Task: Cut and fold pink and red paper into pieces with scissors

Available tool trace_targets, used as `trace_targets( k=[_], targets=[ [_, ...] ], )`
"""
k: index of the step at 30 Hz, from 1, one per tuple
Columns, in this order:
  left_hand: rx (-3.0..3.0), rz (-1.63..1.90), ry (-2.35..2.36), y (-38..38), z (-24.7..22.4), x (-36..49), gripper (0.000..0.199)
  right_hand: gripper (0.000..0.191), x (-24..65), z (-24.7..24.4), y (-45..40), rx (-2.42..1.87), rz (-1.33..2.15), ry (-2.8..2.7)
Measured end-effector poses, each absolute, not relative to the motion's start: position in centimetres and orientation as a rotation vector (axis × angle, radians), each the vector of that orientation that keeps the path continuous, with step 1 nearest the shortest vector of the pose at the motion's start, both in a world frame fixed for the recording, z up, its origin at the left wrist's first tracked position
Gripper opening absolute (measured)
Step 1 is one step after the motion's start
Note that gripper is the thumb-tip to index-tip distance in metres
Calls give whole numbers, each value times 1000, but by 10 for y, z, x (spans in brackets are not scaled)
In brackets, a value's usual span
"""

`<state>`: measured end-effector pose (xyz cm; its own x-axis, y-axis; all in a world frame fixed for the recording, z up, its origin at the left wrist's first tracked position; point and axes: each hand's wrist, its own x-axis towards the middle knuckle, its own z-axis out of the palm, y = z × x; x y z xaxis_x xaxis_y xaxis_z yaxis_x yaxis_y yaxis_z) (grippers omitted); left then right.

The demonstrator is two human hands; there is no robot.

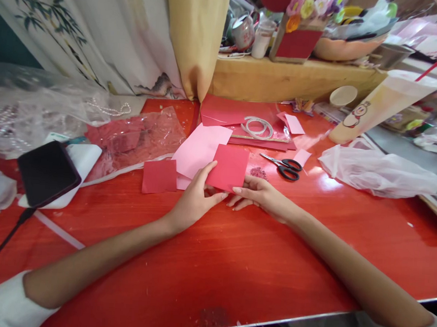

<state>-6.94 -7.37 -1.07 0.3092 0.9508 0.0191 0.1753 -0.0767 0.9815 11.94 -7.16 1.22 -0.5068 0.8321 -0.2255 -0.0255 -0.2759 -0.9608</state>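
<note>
A red paper square [228, 166] is held up over the table between my two hands. My left hand [197, 198] grips its left side, fingers behind and thumb near the lower edge. At the lower right corner, my right hand [255, 193] pinches the paper between thumb and fingers. Another red paper piece [159, 176] lies on the table to the left of my left hand. Behind the held square rest sheets of pink paper [199, 150]. Black-handled scissors [287, 166] lie a little beyond my right hand, beside small red scraps [258, 173].
A phone [48, 173] with a cable lies at left, near clear plastic bags [134, 138]. Red sheets [240, 111] and a coil of white cord [257, 128] are at the back. A tall cup [387, 107] and a white plastic bag [381, 171] stand right on the red table [182, 275].
</note>
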Motion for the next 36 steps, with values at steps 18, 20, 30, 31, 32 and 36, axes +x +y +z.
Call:
trace_targets(
  k=[18,20,30,31,32,36],
  targets=[
    [1092,1134,1018,-72,3,-71,20,19,119,6,-70,-1129,1861,-1340],
    [1043,1185,1016,-71,3,-71,25,19,118,6,-71,-1151,1854,-1362],
    [997,1218,1025,-69,3,-72,25,27,120,1,-67,-1156,1551,-1239],
    [1001,1225,1018,-69,3,-72,25,29,120,1,-68,-1167,1519,-1262],
    [1017,1231,1014,-69,3,-73,24,31,119,1,-69,-1177,1473,-1291],
    [1088,1245,1008,-69,3,-72,23,35,118,9,-80,-1242,1183,-1480]
  ],
)
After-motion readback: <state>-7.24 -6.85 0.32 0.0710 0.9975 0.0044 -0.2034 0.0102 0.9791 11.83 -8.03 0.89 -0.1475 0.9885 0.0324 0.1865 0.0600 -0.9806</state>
